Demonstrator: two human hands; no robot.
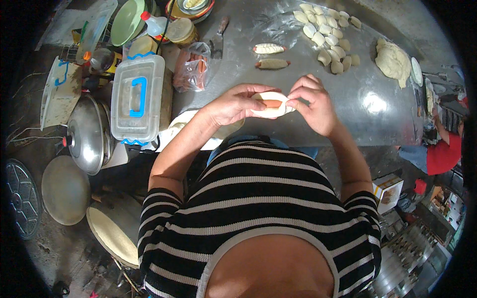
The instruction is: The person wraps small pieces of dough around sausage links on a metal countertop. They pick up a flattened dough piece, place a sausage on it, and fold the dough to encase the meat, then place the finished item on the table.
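Above the front edge of the metal table (354, 123), my left hand (244, 104) holds a flattened oval of dough (274, 111) from its left end. A sausage (272, 104) lies along the middle of the dough, its left tip partly under my thumb. At the right end, my right hand (311, 102) pinches the dough rim between thumb and fingertips, where it looks gathered. Farther back on the table lie two dough-wrapped sausages, one with a pleated top (269, 48) and one smoother (272, 64), red tips showing at their ends.
Several dough pieces (331, 39) and a large dough lump (393, 61) lie at the back right. A plastic bag of sausages (192, 69), a scraper (218, 39) and a lidded plastic box (137, 98) stand left. A person in a red top (443, 154) is at far right.
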